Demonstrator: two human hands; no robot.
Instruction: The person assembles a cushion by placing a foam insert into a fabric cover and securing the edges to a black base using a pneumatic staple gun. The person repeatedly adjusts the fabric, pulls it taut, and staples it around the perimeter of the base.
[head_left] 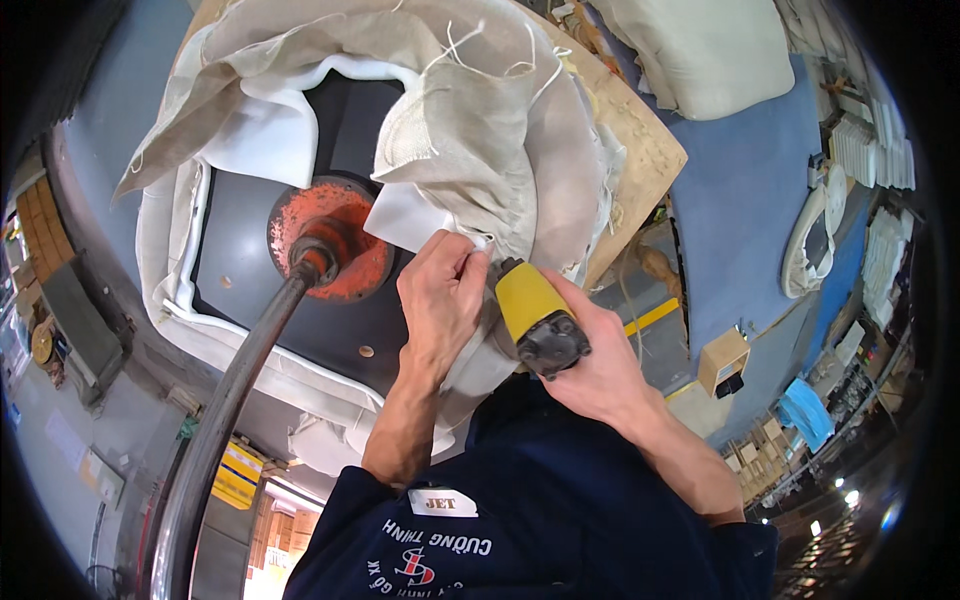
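Beige fabric (pixel 470 130) with loose threads is draped over a rounded upholstered piece with a black underside (pixel 235 265). White padding (pixel 400 215) shows beneath the fabric folds. My left hand (pixel 438 295) pinches the edge of the fabric and white padding between thumb and fingers. In my right hand (pixel 612 365) is a yellow and black staple gun (pixel 530 305), its nose close to the pinched edge; whether it touches is hidden. A worn orange-red round plate (pixel 290 240) sits on the black underside, and a metal post (pixel 235 420) rises from it toward the lower left.
The upholstered piece lies on a wooden board (pixel 645 160). To the right are a blue-grey surface (pixel 735 200), a pale cushion (pixel 705 55) and a fabric-edged ring-shaped piece (pixel 812 235). A small wooden box (pixel 722 362) and blue cloth (pixel 805 412) are lower right.
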